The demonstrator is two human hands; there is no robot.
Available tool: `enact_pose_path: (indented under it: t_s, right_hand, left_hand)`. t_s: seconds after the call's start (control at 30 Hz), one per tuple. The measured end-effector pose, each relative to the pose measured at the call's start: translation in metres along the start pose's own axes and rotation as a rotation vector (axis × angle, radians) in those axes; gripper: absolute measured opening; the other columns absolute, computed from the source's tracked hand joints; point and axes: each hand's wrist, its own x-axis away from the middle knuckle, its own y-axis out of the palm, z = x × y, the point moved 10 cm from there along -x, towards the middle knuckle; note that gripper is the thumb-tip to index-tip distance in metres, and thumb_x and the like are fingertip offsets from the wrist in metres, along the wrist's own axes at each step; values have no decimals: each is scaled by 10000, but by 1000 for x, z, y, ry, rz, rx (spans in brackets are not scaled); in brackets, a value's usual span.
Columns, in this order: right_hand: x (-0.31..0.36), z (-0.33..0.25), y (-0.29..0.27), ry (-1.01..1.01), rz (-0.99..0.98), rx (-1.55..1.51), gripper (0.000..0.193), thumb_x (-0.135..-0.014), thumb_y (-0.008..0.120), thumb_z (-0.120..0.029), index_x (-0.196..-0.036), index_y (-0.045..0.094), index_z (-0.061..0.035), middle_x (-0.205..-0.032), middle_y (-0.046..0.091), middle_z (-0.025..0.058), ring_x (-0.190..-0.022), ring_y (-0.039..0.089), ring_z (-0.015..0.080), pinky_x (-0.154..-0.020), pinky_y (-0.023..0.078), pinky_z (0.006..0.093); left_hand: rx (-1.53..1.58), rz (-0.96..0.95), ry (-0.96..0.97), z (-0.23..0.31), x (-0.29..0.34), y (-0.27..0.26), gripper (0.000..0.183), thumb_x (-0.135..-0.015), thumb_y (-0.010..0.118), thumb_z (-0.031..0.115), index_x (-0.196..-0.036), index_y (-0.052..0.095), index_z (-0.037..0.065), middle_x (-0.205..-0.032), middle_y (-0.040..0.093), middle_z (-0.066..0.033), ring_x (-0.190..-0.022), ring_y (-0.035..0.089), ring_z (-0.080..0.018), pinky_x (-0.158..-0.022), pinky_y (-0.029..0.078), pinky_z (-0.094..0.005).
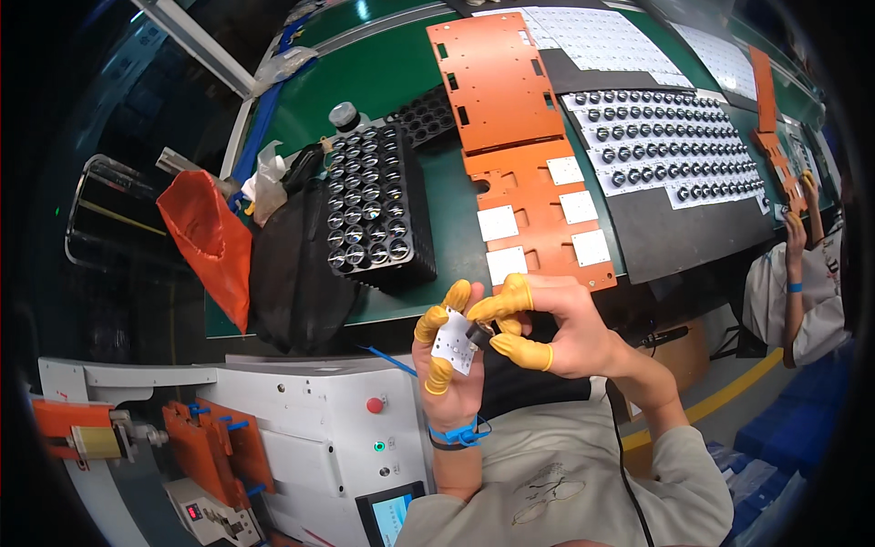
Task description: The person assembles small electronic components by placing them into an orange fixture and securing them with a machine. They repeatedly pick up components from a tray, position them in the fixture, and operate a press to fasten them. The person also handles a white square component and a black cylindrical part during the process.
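A thin white square board with small dark marks [453, 345] is held up just off the near edge of the green tabletop [337, 77], its edges pinched between the yellow-covered fingertips of the left hand [463, 392]. A short black cylindrical part [478, 335] is pinched between the yellow-covered fingertips of the right hand [576, 328], over the board's right side; whether the two touch cannot be told. A blue wrist strap [463, 435] is worn on the left wrist. At the tabletop's near edge, an orange flat fixture plate [540, 228] is laid, white square pieces [577, 207] set on it and its orange lid panel [497, 91] opened away. Left of it, near the same edge, a deep black tray [417, 219] is filled with rows of shiny round cups [375, 210]. To the right, rows of black round parts are carried by a white panel [652, 162].
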Motion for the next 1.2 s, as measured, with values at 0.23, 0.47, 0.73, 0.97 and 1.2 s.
enact_pose_path:
  t_s: [0.23, 0.47, 0.73, 0.97, 1.2]
  right_hand:
    - [11, 18, -14, 92, 65, -51, 298, -764, 735, 5, -1061, 724, -1, -745, 589, 12, -620, 468, 88, -584, 395, 246]
    - [17, 12, -19, -41, 142, 178, 302, -785, 774, -35, -1079, 708, -9, -718, 534, 40, -605, 466, 139, -548, 395, 287]
    - [22, 18, -21, -176, 236, 298, 261, -755, 814, -105, -976, 714, -9, -705, 559, 52, -562, 530, 196, -500, 409, 288]
    - [25, -5, -11, -296, 230, 682, 307, -715, 807, -139, -976, 713, -6, -733, 568, 43, -608, 574, 201, -525, 455, 312]
    - [38, -13, -8, -386, 206, 707, 503, -662, 820, -204, -1108, 712, 1, -921, 551, 61, -813, 548, 267, -675, 442, 377]
  left_hand:
    - [-143, -84, 19, -14, -7, 16, 457, -889, 724, 278, -1298, 568, 148, -1564, 335, -194, -1450, 310, -404, -1161, 332, -560]
    - [-309, -13, 84, -15, -12, 4, 469, -848, 777, 231, -1243, 561, 103, -1495, 415, -233, -1399, 388, -425, -1164, 326, -548]
    - [-432, 18, 109, -21, -19, 1, 467, -888, 748, 295, -1222, 518, 63, -1440, 451, -273, -1344, 455, -444, -1156, 333, -546]
    - [-399, 24, 75, -28, -22, -2, 476, -934, 689, 328, -1256, 484, 45, -1434, 441, -298, -1340, 457, -446, -1157, 342, -537]
    - [-169, 136, -55, -38, -17, 4, 515, -947, 648, 420, -1242, 495, 26, -1387, 496, -304, -1320, 469, -471, -1123, 381, -543]
